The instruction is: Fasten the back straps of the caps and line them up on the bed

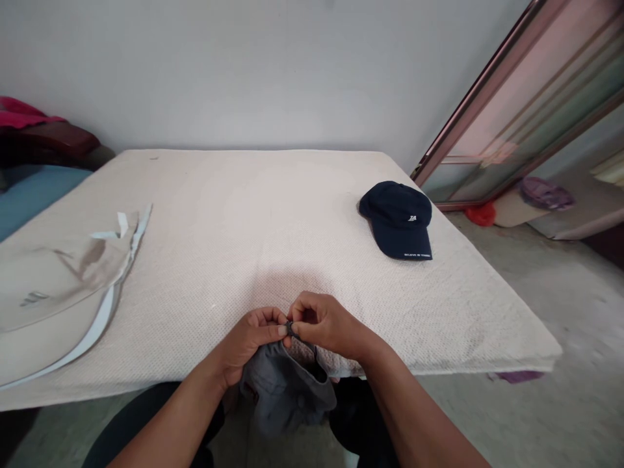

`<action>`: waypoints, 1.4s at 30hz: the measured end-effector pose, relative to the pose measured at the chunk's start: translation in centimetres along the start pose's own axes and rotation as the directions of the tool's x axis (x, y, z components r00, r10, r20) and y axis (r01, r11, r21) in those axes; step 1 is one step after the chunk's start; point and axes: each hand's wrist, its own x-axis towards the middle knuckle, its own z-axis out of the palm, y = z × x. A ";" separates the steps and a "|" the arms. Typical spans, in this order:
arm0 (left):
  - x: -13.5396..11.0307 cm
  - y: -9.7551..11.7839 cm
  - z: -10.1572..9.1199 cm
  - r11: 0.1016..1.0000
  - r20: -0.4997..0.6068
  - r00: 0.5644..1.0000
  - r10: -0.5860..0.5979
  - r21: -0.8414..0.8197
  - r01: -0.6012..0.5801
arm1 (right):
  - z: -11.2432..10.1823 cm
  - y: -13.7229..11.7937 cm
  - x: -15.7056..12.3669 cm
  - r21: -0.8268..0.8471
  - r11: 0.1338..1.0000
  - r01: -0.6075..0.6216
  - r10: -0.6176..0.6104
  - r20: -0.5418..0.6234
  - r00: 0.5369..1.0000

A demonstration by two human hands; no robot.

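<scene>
A grey cap (285, 387) hangs over the near edge of the cloth-covered table (253, 227), just in front of my lap. My left hand (253, 338) pinches the cap's back strap from the left. My right hand (324, 324) pinches the same strap from the right. Both hands have their fingers closed, thumbs and fingertips meeting at the small buckle between them. Most of the cap droops below my hands.
A navy cap (397, 218) with a small white logo lies at the right of the table. A beige cap (53, 292) with a white-edged brim rests at the left. Framed glass panels (526, 110) lean against the wall at the right. Red and blue bedding (34, 153) sits far left.
</scene>
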 end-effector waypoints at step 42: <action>0.4 -0.4 -0.3 0.942 -0.152 0.958 0.243 0.273 -0.195 | 0.9 0.8 1.0 0.186 0.980 -0.068 0.080 -0.059 0.995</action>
